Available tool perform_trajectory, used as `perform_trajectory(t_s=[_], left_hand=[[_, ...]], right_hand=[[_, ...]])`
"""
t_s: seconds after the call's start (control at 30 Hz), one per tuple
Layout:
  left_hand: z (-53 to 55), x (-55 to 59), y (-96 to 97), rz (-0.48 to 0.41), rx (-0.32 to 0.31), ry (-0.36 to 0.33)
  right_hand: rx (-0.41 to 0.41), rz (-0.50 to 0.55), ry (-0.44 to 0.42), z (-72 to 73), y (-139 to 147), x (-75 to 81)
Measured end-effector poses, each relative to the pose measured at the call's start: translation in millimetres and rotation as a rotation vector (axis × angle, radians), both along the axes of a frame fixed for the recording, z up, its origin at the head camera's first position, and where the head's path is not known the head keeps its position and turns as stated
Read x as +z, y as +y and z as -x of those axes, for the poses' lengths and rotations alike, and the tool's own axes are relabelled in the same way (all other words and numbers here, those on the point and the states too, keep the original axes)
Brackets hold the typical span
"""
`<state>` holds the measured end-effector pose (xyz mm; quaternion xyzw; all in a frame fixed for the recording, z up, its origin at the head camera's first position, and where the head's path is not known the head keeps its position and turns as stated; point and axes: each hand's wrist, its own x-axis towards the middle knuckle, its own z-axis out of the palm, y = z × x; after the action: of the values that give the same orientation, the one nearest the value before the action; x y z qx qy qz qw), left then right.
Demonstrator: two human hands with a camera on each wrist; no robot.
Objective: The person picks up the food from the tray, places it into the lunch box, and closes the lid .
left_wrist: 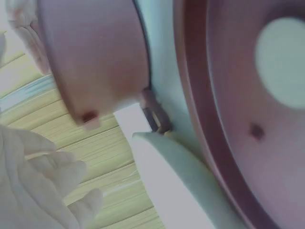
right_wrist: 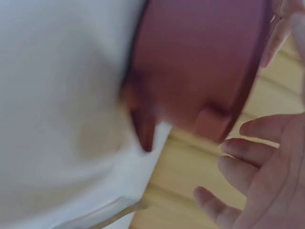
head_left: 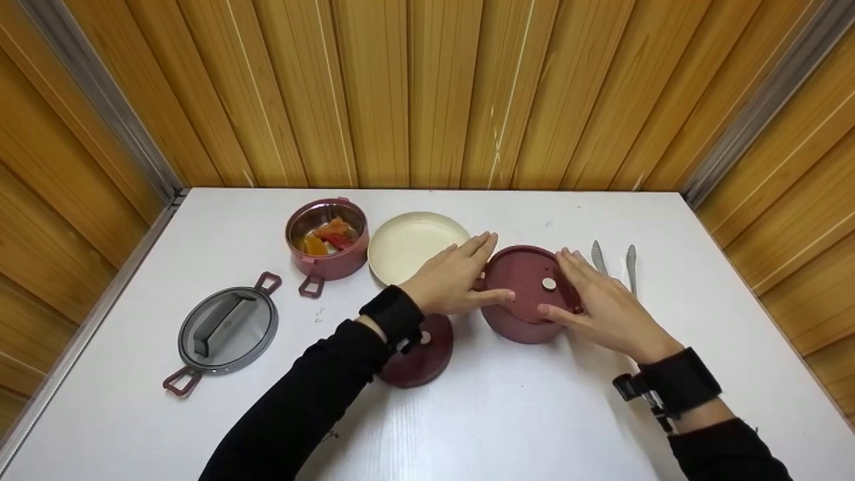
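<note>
A dark red pot [head_left: 521, 331] with a flat red lid [head_left: 524, 267] on top stands right of centre in the head view. My left hand [head_left: 451, 277] is at its left side, fingers extended and thumb reaching over the lid's edge. On the opposite side my right hand [head_left: 601, 307] has its fingers spread along the rim, thumb also over the lid. In the left wrist view, the left fingers [left_wrist: 52, 167] look straight and apart from the pot wall [left_wrist: 95, 52]. The right wrist view has the right fingers [right_wrist: 243, 152] loosely extended beside the pot [right_wrist: 195, 62].
Under my left wrist lies a second red lid [head_left: 421, 364]. Behind it is a cream plate [head_left: 414, 240], next to an uncovered pot [head_left: 337, 264] holding colourful food pieces. A grey lid with a handle [head_left: 230, 331] lies far left. Two knives [head_left: 632, 267] lie beyond my right hand.
</note>
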<state>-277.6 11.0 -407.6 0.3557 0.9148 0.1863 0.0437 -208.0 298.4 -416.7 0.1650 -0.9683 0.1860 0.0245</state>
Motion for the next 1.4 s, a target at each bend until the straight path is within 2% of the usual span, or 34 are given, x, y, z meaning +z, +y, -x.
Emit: perform_trajectory(t_s=[0.23,0.33,0.4,0.5,0.57,0.7,0.8,0.83,0.9,1.03,1.07,1.13,1.27,1.3,1.4], left_hand=[[-28.4,4.6,-48.7,-0.181,0.023,0.148],[-40.6,3.8,-68.7,-0.237,0.061,0.176],[-48.1,2.7,-80.9,-0.249,0.099,0.174],[-58.6,-0.6,-96.8,-0.24,0.17,0.16],[-64.7,-4.2,-106.3,-0.222,0.216,0.155],[-72.4,-15.5,-121.8,-0.178,0.294,0.171],[-74.9,-25.0,-130.7,-0.156,0.355,0.172],[-68.1,-42.4,-138.2,-0.161,0.362,0.189],[-65.4,-53.4,-144.7,-0.156,0.398,0.196],[-38.7,-107.7,-163.4,-0.127,0.476,0.215],[-39.8,-105.4,-162.4,-0.114,0.504,0.196],[-30.6,-122.9,-167.0,-0.114,0.527,0.179],[-33.6,-118.4,-164.6,-0.15,0.532,0.122],[-38.8,-110.0,-163.6,-0.16,0.519,0.122],[-41.1,-106.7,-161.8,-0.186,0.502,0.103]], right_hand=[[0.072,0.129,0.34,-16.0,-40.6,4.0],[0.105,0.171,0.426,-22.9,-60.4,3.5],[0.131,0.187,0.438,-28.1,-73.2,2.3],[0.172,0.205,0.394,-34.7,-91.1,-0.8],[0.185,0.209,0.329,-37.5,-101.8,-3.5],[0.166,0.176,0.197,-38.3,-119.6,-9.7],[0.138,0.138,0.131,-35.6,-130.2,-14.7],[0.128,0.129,0.111,-34.1,-133.1,-16.7],[0.101,0.115,0.074,-30.6,-138.4,-20.4],[0.017,0.11,-0.024,-24.2,-147.0,-27.9],[-0.003,0.11,-0.043,-22.9,-148.9,-29.4],[-0.031,0.115,-0.07,-21.0,-151.4,-32.6],[-0.036,0.12,-0.078,-18.2,-154.4,-37.3],[-0.034,0.124,-0.079,-17.8,-155.3,-38.4],[-0.029,0.125,-0.084,-17.0,-158.0,-40.5]])
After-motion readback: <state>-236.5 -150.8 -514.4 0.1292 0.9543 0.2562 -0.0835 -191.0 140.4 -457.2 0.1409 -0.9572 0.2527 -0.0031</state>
